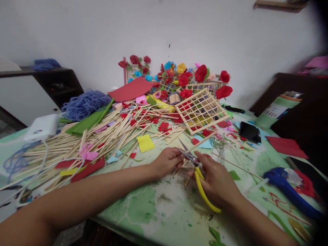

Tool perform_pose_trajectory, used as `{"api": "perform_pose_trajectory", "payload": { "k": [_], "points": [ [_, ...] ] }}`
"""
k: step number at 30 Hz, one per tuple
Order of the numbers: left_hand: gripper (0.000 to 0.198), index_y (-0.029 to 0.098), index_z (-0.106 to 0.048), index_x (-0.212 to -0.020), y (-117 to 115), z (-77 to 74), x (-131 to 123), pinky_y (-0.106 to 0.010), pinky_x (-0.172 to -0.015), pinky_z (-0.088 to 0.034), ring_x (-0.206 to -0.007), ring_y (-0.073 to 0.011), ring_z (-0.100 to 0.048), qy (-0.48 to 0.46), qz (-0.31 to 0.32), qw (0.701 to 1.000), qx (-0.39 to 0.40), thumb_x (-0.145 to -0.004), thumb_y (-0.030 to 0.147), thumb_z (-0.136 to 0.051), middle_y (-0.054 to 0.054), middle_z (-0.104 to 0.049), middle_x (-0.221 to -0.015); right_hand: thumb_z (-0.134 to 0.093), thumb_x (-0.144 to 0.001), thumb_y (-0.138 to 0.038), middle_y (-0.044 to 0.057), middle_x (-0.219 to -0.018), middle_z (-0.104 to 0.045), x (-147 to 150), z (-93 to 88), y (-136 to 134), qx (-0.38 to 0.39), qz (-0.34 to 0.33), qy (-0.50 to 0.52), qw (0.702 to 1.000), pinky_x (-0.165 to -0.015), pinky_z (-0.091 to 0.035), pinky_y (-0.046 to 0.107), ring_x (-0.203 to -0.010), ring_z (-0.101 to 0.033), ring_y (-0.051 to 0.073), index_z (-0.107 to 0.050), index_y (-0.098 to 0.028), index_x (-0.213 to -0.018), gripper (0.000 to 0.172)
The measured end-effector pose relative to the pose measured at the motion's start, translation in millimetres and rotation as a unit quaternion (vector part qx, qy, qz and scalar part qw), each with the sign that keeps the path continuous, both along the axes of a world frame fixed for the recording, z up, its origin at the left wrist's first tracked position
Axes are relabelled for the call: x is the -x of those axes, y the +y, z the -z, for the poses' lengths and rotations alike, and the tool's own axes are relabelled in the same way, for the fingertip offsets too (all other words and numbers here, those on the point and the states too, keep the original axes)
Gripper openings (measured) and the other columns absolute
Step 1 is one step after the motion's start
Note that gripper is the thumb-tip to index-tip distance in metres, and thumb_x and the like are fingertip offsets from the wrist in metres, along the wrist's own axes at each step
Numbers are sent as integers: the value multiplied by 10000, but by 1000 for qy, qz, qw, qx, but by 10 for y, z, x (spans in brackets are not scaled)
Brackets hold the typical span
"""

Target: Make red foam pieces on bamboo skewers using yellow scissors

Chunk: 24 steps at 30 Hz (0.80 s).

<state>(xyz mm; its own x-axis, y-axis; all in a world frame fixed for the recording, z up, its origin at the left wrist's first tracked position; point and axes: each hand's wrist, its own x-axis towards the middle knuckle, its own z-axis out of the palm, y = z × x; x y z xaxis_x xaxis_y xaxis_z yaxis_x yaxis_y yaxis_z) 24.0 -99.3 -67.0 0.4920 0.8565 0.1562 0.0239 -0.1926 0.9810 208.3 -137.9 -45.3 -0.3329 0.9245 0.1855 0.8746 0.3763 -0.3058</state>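
My right hand (pixel 216 176) grips scissors (pixel 201 188) with yellow handles. Their metal blades are slightly parted and point up and left, close to my left fingertips. My left hand (pixel 167 162) has its fingers pinched around the near end of a thin wooden stick (pixel 205 139), which runs up and right behind the blades. Whether the blades touch the stick I cannot tell. A few short stick pieces (pixel 188 181) show below the hands, partly covered by them. Just beyond stands a wooden lattice panel (pixel 202 111), tilted.
A big heap of loose sticks (pixel 107 140) covers the table's left. Paper flowers (pixel 200 73) stand at the back, with blue cord (pixel 87 104) to their left. At right are a glue gun (pixel 287 188), a phone (pixel 249 132) and a green bottle (pixel 276 109).
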Motion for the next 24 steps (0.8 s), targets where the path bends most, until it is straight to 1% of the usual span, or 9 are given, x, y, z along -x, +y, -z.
{"api": "perform_pose_trajectory", "payload": {
  "k": [3, 6, 8, 12, 16, 20, 22, 24],
  "points": [
    [351, 129, -527, -643, -2, -21, -10, -186, -425, -280, -404, -52, -354, 9, -20, 1000, 2, -802, 436, -465, 41, -448, -478, -508, -753, -336, 102, -967, -586, 9, -11, 1, 6, 12, -11, 1000, -628, -410, 276, -837, -558, 222, -414, -155, -1286, 570],
    [294, 138, -528, -793, 4, -17, -17, -183, -450, -295, -430, -57, -387, -20, -37, 999, 7, -802, 427, -478, 33, -515, -531, -512, -745, -335, 90, -940, -582, 27, -4, 15, 0, 30, -5, 1000, -613, -396, 275, -811, -560, 217, -414, -173, -1290, 577],
    [276, 141, -513, -840, 13, -5, -20, -183, -461, -295, -439, -56, -383, -43, -43, 998, 12, -803, 414, -487, 25, -547, -570, -518, -741, -342, 80, -922, -578, 42, 6, 24, -4, 37, 0, 999, -614, -389, 275, -796, -559, 212, -405, -184, -1298, 590],
    [254, 132, -515, -757, 26, 6, -23, -187, -470, -289, -442, -50, -358, -56, -41, 997, 18, -811, 379, -484, 20, -539, -577, -524, -744, -347, 85, -950, -572, 61, 16, 29, 2, 41, 0, 999, -622, -385, 274, -807, -551, 211, -382, -187, -1314, 610],
    [274, 130, -520, -698, 27, -5, -18, -191, -474, -285, -446, -52, -355, -49, -34, 998, 14, -808, 379, -488, 25, -512, -556, -523, -751, -357, 86, -958, -568, 62, 17, 24, 9, 42, -1, 999, -651, -395, 283, -837, -541, 218, -364, -193, -1325, 618],
    [343, 124, -524, -631, 33, -25, 2, -199, -485, -299, -475, -67, -398, -36, -29, 999, -12, -808, 413, -473, 13, -493, -549, -539, -744, -361, 81, -914, -565, 53, 27, 25, 13, 41, 2, 999, -694, -404, 301, -846, -533, 226, -355, -190, -1333, 641],
    [373, 122, -522, -601, 37, -35, 14, -202, -495, -307, -501, -75, -423, -25, -25, 999, -31, -812, 423, -461, 7, -484, -557, -540, -747, -383, 87, -928, -563, 46, 33, 26, 11, 37, 7, 999, -715, -407, 310, -861, -532, 232, -351, -187, -1337, 649],
    [382, 123, -519, -601, 37, -45, 22, -202, -495, -306, -504, -76, -425, -23, -19, 999, -33, -814, 433, -454, 8, -478, -558, -542, -748, -399, 94, -952, -563, 39, 35, 26, 5, 33, 7, 999, -740, -405, 320, -883, -532, 239, -361, -188, -1332, 647]
  ]
}}
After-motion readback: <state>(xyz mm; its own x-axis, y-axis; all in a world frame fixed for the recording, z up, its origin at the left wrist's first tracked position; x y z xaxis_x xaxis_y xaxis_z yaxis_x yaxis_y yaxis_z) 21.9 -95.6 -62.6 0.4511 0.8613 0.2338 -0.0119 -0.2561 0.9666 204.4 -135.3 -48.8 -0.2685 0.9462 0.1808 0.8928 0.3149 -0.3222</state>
